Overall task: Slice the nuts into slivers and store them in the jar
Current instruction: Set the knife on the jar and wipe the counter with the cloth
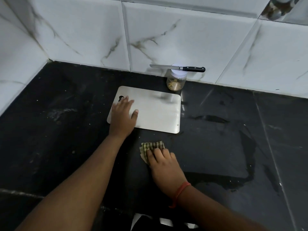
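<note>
Cleanup step, slicing seemingly done: left hand [124, 112] flat on board [156, 112], right hand [162, 161] pressing cloth [150, 145] on counter [66, 130], slivers in lidded jar [176, 80] behind board, knife [176, 68] atop; next, wiping onward.

Both arms reach forward from the bottom edge of the view, bare to the wrists. The left hand [123, 114] lies palm down, its fingers straight and close together, pointing away from the body, the thumb spread out to the right. Its forearm runs long and straight from the lower left. The right hand [162, 161] sits nearer the body, palm down, with fingers bent at the knuckles and pressing downward, fingertips toward the upper left. A red thread [180, 191] circles the right wrist.
</note>
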Demonstrator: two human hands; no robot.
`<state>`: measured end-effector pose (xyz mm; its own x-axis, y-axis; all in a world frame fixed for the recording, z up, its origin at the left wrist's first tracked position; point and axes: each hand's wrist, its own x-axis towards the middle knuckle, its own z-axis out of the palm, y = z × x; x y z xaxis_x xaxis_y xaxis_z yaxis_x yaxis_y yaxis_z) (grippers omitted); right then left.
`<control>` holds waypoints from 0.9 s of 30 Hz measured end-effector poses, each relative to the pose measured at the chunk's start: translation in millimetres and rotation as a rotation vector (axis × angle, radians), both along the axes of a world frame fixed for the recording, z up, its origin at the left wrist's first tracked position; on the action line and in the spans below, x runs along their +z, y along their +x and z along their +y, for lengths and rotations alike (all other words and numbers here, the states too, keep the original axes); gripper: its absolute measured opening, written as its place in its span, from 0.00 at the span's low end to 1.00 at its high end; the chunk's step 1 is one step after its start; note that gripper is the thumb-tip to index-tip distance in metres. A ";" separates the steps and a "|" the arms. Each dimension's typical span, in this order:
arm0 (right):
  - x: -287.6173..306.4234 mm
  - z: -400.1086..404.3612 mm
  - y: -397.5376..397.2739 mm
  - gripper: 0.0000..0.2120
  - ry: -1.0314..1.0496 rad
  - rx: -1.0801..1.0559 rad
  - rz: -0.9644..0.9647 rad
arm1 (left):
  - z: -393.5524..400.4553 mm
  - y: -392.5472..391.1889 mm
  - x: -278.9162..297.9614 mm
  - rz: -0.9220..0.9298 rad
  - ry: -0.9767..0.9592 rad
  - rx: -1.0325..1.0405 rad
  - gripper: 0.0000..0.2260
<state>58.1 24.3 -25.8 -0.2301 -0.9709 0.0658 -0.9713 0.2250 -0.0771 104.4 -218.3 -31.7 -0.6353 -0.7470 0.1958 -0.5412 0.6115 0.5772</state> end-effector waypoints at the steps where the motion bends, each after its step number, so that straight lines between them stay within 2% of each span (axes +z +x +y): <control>1: 0.1 0.2 -0.8 0.25 0.026 0.008 -0.008 | 15.9 4.4 -2.1 0.020 0.014 -0.004 0.21; 4: -1.9 -0.8 -11.3 0.32 0.052 0.027 -0.071 | 61.4 21.9 -7.6 0.051 0.052 0.030 0.22; 9: -15.0 -11.0 -16.9 0.32 0.107 0.074 -0.211 | 107.3 51.0 -11.9 0.020 0.065 0.139 0.26; 14: -36.0 23.9 13.2 0.29 0.090 0.496 -0.093 | 141.0 86.1 -16.3 -0.072 0.057 0.236 0.30; 15: -36.4 24.3 6.8 0.28 0.052 0.471 -0.066 | 146.3 91.9 -16.0 -0.094 0.059 0.252 0.31; 18: -32.2 14.6 -20.8 0.27 0.018 0.067 -0.107 | 158.9 104.5 -14.7 -0.178 0.038 0.282 0.32; 19: -31.5 16.5 -20.5 0.28 0.025 0.005 -0.130 | 164.8 108.9 -14.9 -0.218 0.023 0.289 0.32; 20: -31.9 21.3 -13.8 0.28 0.025 0.045 -0.151 | 170.1 111.7 -15.1 -0.253 0.011 0.298 0.32; 22: -36.2 40.8 12.2 0.28 0.050 0.322 -0.179 | 181.3 116.1 -15.2 -0.314 -0.003 0.323 0.33; 24: -36.7 50.9 15.9 0.28 0.032 0.505 -0.115 | 190.5 116.6 -14.5 -0.350 -0.003 0.348 0.33; 25: -35.8 46.5 9.4 0.28 0.027 0.453 -0.097 | 193.3 115.9 -13.5 -0.350 0.000 0.358 0.33; 27: -32.9 34.7 -4.7 0.28 0.016 0.148 -0.124 | 197.2 117.2 -11.5 -0.342 0.005 0.388 0.32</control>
<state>53.5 59.0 -58.7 -0.0899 -0.9955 0.0305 -0.9771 0.0822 -0.1964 221.5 -21.1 -43.2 -0.3386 -0.9407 0.0208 -0.8859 0.3262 0.3298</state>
